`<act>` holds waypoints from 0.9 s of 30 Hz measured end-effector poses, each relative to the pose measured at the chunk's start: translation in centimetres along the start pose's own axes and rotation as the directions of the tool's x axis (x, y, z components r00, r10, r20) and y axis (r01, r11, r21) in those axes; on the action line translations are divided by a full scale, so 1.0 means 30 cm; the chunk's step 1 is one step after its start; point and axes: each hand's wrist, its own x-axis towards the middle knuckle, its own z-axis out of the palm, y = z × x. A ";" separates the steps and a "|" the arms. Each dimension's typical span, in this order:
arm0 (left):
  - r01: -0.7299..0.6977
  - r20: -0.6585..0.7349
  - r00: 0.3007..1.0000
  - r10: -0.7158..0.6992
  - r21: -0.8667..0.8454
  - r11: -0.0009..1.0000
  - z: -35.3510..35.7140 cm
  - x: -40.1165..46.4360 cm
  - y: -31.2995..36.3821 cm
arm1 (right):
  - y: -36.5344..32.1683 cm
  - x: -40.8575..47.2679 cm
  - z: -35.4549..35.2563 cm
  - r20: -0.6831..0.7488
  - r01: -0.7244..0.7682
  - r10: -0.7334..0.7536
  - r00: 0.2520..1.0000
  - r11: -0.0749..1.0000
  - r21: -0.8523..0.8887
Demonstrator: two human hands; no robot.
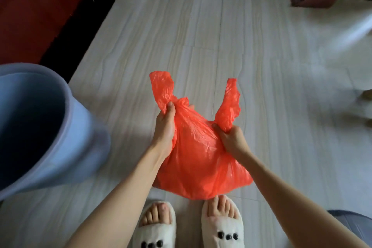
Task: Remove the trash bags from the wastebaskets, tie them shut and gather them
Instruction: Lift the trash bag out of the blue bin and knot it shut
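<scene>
While the red bag hangs above the slippers, the left hand grips its left handle. The right hand pinches the right handle. A blue wastebasket stands left

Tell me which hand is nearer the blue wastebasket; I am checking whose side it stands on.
Left. The left hand grips the red trash bag on the side facing the blue wastebasket; the right hand grips the bag's far side, farther away.
</scene>
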 end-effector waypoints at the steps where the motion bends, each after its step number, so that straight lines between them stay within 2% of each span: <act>1: 0.014 0.016 1.000 -0.014 -0.007 1.000 0.004 -0.006 -0.013 | 0.016 -0.011 0.011 0.032 -0.019 0.020 0.999 0.999 -0.031; 3: 0.055 0.000 0.998 -0.055 0.028 0.998 0.014 -0.020 -0.035 | 0.043 -0.022 0.031 0.049 -0.059 0.060 0.997 0.998 -0.024; 6: 0.093 -0.025 0.995 -0.092 0.058 0.994 0.022 -0.036 -0.066 | 0.056 -0.024 0.046 0.011 -0.108 0.107 0.994 0.988 0.110; 8: 0.177 0.002 0.984 -0.177 -0.033 0.984 0.008 -0.033 -0.080 | 0.052 -0.017 0.052 0.005 -0.168 0.175 0.985 0.939 0.299; 10: 0.230 0.046 0.973 -0.227 -0.088 0.969 -0.010 -0.033 -0.084 | 0.040 -0.013 0.051 0.080 -0.250 0.245 0.966 0.814 0.525; 13: 0.194 0.063 0.977 -0.201 0.101 0.976 -0.021 -0.037 -0.112 | 0.033 -0.005 0.046 0.218 -0.284 0.184 0.959 0.657 0.698; 16: 0.056 0.051 0.996 -0.073 0.276 0.959 -0.016 -0.041 -0.139 | 0.030 -0.011 0.065 0.219 -0.298 0.205 0.954 0.553 0.778; 17: 0.034 0.043 0.998 -0.050 0.304 0.952 -0.017 -0.040 -0.144 | 0.028 -0.014 0.075 0.180 -0.283 0.233 0.956 0.556 0.782; 18: 0.023 0.045 0.998 -0.039 0.312 0.950 -0.015 -0.042 -0.148 | 0.031 -0.014 0.083 0.118 -0.252 0.253 0.960 0.603 0.757; 21: 0.058 0.028 0.997 -0.068 0.263 0.963 0.006 -0.056 -0.165 | 0.029 -0.028 0.097 -0.036 -0.137 0.184 0.982 0.834 0.534; 22: 0.073 0.012 0.997 -0.079 0.269 0.960 0.018 -0.062 -0.169 | 0.022 -0.037 0.098 -0.059 -0.096 0.140 0.988 0.875 0.475; 24: 0.090 -0.019 0.996 -0.089 0.315 0.945 0.036 -0.064 -0.173 | 0.012 -0.050 0.103 -0.045 -0.056 0.087 0.995 0.884 0.463; 26: 0.134 -0.022 0.991 -0.134 0.330 0.934 0.040 -0.058 -0.160 | 0.004 -0.055 0.103 0.052 -0.126 0.115 0.992 0.857 0.499; 27: 0.182 -0.006 0.982 -0.188 0.283 0.942 0.041 -0.054 -0.150 | 0.003 -0.053 0.102 0.110 -0.187 0.152 0.982 0.837 0.515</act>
